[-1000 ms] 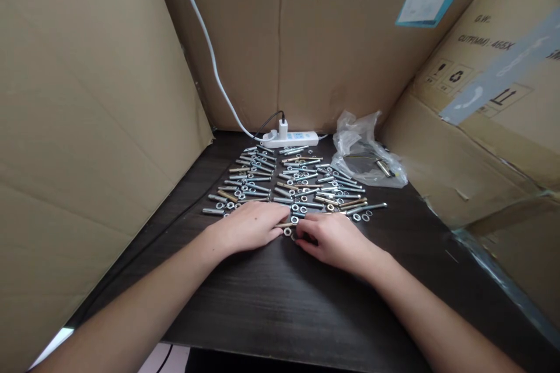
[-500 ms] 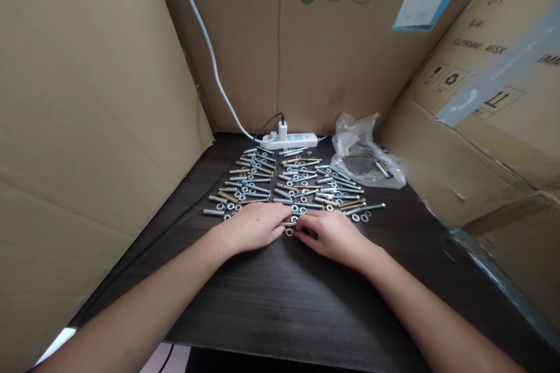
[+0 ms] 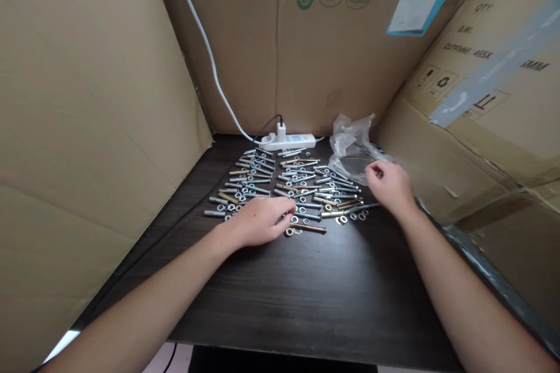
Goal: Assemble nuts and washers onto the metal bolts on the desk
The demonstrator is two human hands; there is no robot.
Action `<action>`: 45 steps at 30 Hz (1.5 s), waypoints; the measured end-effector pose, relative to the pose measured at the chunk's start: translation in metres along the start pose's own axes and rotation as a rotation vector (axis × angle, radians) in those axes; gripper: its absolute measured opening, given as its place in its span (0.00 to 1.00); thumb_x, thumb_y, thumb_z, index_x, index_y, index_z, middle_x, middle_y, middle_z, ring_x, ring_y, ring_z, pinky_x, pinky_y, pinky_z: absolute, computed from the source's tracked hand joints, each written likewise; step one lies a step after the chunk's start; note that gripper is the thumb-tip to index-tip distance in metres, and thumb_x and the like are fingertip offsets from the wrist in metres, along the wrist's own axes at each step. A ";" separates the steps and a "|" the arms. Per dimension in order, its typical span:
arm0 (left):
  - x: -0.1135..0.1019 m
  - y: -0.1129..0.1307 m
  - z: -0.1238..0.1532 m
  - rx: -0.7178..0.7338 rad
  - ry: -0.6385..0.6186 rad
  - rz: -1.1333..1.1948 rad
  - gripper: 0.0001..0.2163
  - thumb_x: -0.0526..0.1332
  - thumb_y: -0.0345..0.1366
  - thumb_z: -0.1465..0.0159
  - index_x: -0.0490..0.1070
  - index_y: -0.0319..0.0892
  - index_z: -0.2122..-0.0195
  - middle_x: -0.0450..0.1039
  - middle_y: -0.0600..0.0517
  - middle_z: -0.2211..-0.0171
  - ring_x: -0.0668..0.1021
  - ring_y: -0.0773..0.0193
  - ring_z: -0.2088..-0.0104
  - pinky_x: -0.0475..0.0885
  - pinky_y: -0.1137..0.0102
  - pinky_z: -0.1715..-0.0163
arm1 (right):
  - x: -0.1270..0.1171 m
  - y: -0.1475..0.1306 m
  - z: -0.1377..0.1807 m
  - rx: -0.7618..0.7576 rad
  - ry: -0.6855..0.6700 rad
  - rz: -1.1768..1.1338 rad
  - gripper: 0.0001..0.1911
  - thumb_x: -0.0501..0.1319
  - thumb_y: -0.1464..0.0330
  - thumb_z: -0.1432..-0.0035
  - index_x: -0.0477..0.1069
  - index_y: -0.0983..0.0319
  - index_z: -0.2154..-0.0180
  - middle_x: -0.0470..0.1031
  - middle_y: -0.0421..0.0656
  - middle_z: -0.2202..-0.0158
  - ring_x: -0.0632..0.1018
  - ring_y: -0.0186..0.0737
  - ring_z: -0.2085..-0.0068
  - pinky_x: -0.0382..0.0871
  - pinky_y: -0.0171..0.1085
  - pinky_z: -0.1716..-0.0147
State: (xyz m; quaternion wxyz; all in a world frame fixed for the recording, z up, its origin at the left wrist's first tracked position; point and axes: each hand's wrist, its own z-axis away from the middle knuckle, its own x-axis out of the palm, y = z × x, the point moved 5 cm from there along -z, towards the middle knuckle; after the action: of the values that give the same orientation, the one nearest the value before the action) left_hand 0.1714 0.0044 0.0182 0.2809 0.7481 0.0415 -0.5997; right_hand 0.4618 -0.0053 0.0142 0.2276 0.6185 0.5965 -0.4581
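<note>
My left hand point(image 3: 262, 221) lies on the dark table with its fingers curled, at the lower edge of the rows of metal parts. A brass-coloured expansion bolt point(image 3: 310, 228) runs to the right from beside its fingertips; what the fingers hold, if anything, is hidden. My right hand point(image 3: 391, 187) is closed at the near side of the clear plastic bag point(image 3: 350, 143). I cannot make out what is between its fingers. Below the brass-coloured bolt lie a hex nut point(image 3: 289, 232) and a washer point(image 3: 298, 232), partly overlapping.
Rows of silver and brass bolts point(image 3: 258, 180) with nuts and washers cover the table point(image 3: 301, 297). Behind them sits a white power strip point(image 3: 297, 141) with a plug and cables. Cardboard walls point(image 3: 236, 58) enclose the left, back and right.
My right hand has moved from beside my left hand to the right and away from me, up to the plastic bag. The brass-coloured bolt now shows more fully. My left hand has barely moved.
</note>
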 end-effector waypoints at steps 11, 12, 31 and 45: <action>0.001 -0.004 0.001 0.017 0.048 0.008 0.07 0.49 0.32 0.36 0.66 0.42 0.65 0.71 0.53 0.67 0.72 0.65 0.68 0.63 0.71 0.68 | 0.037 0.064 -0.040 0.408 -0.239 0.330 0.15 0.56 0.64 0.47 0.78 0.63 0.63 0.76 0.58 0.61 0.76 0.61 0.59 0.68 0.49 0.67; 0.001 -0.004 0.001 0.023 0.049 0.007 0.07 0.49 0.31 0.36 0.66 0.42 0.65 0.71 0.53 0.67 0.72 0.65 0.68 0.63 0.71 0.68 | 0.039 0.064 -0.041 0.410 -0.251 0.332 0.15 0.57 0.64 0.48 0.78 0.64 0.64 0.76 0.59 0.61 0.76 0.62 0.59 0.68 0.49 0.67; 0.000 -0.011 0.004 -0.073 0.174 0.114 0.15 0.48 0.39 0.32 0.55 0.43 0.45 0.72 0.49 0.59 0.75 0.61 0.64 0.68 0.67 0.63 | -0.006 -0.125 0.048 -0.408 -0.321 -0.502 0.04 0.55 0.68 0.41 0.66 0.61 0.64 0.72 0.41 0.70 0.73 0.36 0.70 0.67 0.35 0.68; 0.007 -0.008 0.001 -0.065 0.105 0.108 0.09 0.48 0.38 0.32 0.60 0.43 0.53 0.72 0.50 0.60 0.76 0.60 0.62 0.67 0.68 0.64 | 0.009 -0.137 0.075 -0.413 -0.522 -0.495 0.10 0.52 0.62 0.37 0.62 0.58 0.55 0.75 0.40 0.68 0.75 0.38 0.70 0.66 0.35 0.69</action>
State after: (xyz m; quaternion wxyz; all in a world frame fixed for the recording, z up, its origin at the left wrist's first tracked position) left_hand 0.1695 0.0085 0.0089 0.3345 0.7701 0.0354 -0.5421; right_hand 0.3089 -0.0374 0.0075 0.3734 0.2609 0.7289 -0.5111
